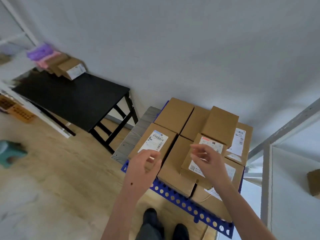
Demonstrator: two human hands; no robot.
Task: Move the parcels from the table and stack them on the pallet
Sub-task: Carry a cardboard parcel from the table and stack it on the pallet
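Several brown cardboard parcels (174,111) sit packed together on the blue perforated pallet (183,203) at centre right. A smaller labelled parcel (207,144) lies on top of them as a second layer, with another box (220,123) behind it. My left hand (143,168) hovers over the front left parcel (152,144), fingers apart, holding nothing. My right hand (207,158) floats just above the small top parcel, fingers spread and empty. On the black table (69,97) at left, a few parcels remain at the far corner: a brown box (72,69), pink and purple packages (41,52).
A grey board (136,134) lies between the table and the pallet. White metal shelf frames (266,170) stand at right, with a brown box (314,182) on a shelf. A teal stool (10,153) and an orange crate (19,111) sit at left. My feet (162,226) stand on wooden floor.
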